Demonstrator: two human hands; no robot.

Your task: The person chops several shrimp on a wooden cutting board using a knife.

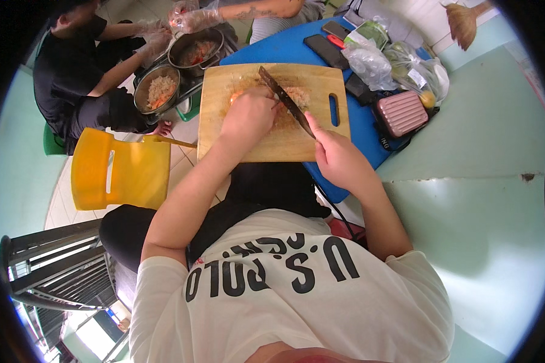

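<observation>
A wooden cutting board [272, 145] with a slot handle lies before me, over the corner of a blue table. My right hand [340, 154] grips the handle end of a knife [288, 102], whose dark, spotted blade slants up and left across the board. My left hand [250, 112] rests on the board left of the blade, its fingers bent; the fingertips and whatever they press are partly hidden. Finely chopped pale and orange food [298, 96] lies right of the blade. A small orange piece [236, 96] shows beside my left hand.
The blue table [272, 43] holds phones [326, 51], plastic bags [370, 63] and a ribbed pink case [402, 113]. Two pots, one with chopped food [160, 93], stand beyond the board's left corner, near two people with plastic-gloved hands. A yellow chair [136, 174] is at left, a wall at right.
</observation>
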